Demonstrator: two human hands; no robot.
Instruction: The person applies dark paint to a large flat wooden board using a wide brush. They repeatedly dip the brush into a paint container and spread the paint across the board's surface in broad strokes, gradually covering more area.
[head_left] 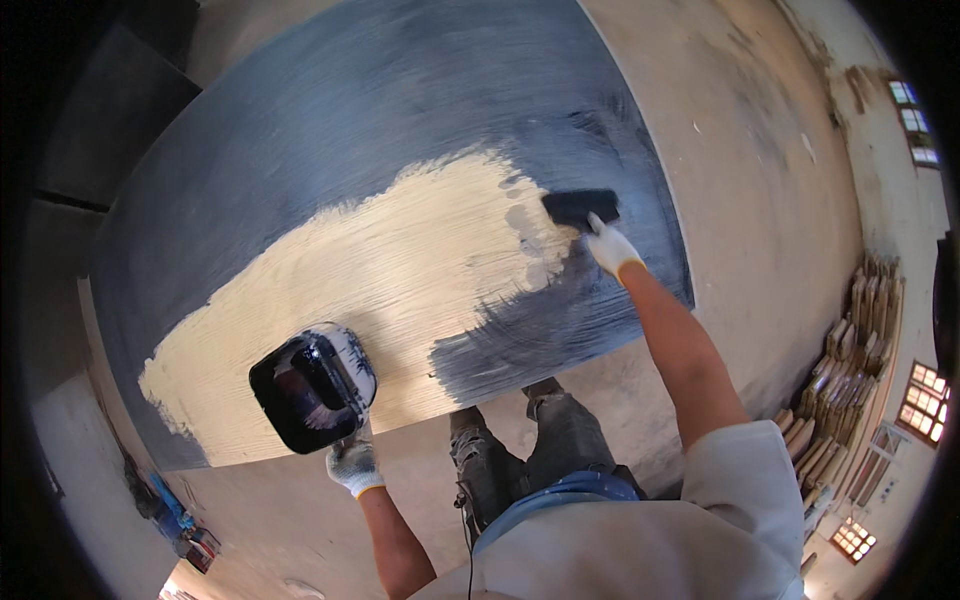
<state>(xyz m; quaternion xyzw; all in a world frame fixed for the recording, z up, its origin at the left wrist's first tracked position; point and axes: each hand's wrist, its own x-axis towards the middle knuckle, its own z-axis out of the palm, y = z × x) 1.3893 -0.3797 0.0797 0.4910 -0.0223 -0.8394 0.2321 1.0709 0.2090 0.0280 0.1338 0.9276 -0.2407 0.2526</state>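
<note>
A large flat wooden board [400,260] lies in front of me, partly coated in dark blue-black paint [390,110]; pale bare wood shows through its middle and near part. My right hand [612,247], in a white glove, grips a wide dark paintbrush [580,208] against the board at the right, where bare wood meets paint. My left hand [354,464], gloved too, is closed at the near side of a square paint bucket [310,390], held above the board's near left part. Dark paint coats the bucket's inside and streaks its white outer wall.
Along the right wall several long, pale bundled pieces [850,370] are stacked. Dark panels [100,110] stand at the far left. Blue and red items [185,525] lie on the floor at the lower left. A concrete floor [760,190] surrounds the board.
</note>
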